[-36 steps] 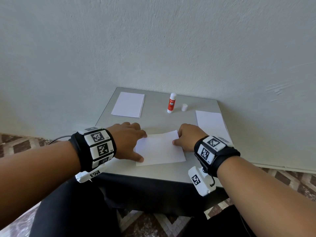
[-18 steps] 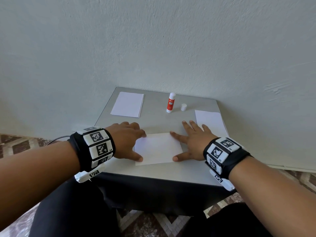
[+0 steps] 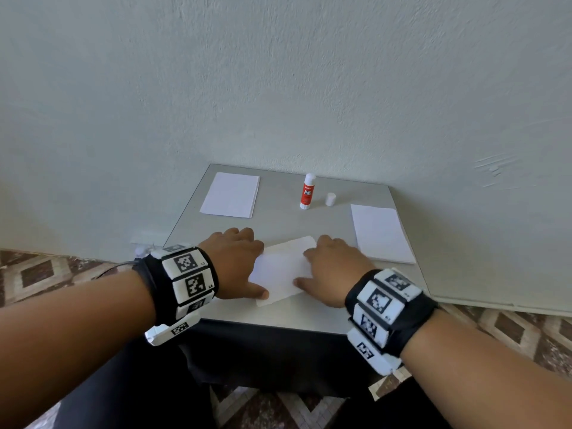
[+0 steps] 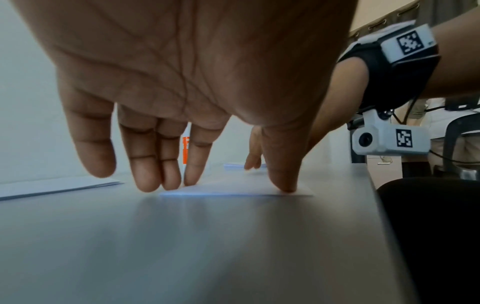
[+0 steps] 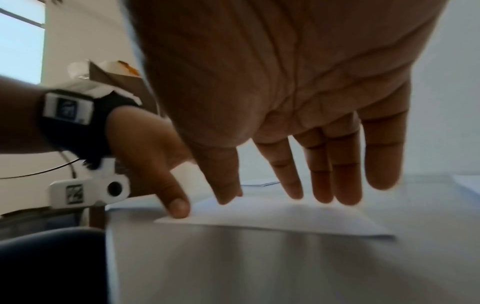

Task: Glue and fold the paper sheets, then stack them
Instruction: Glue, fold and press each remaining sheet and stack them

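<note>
A folded white paper sheet [image 3: 280, 270] lies on the grey table [image 3: 278, 317] near its front edge. My left hand [image 3: 247, 267] presses the sheet's left edge with straight fingers [image 4: 168, 176], and its thumb holds down the near corner. My right hand [image 3: 309, 267] lies over the sheet's right part with straight fingers [image 5: 324, 185], its thumb tip on the paper [image 5: 285, 218]. A red and white glue stick [image 3: 307, 191] stands uncapped at the back, with its white cap [image 3: 330, 199] beside it.
A pile of white sheets [image 3: 230, 195] lies at the back left, and another pile [image 3: 380, 233] lies along the right edge. A pale wall rises just behind the table. My dark-clothed lap is under the front edge.
My right hand opened from a curled hold at the sheet's right edge, spread flat, then slid left over the paper. The left hand stayed in place.
</note>
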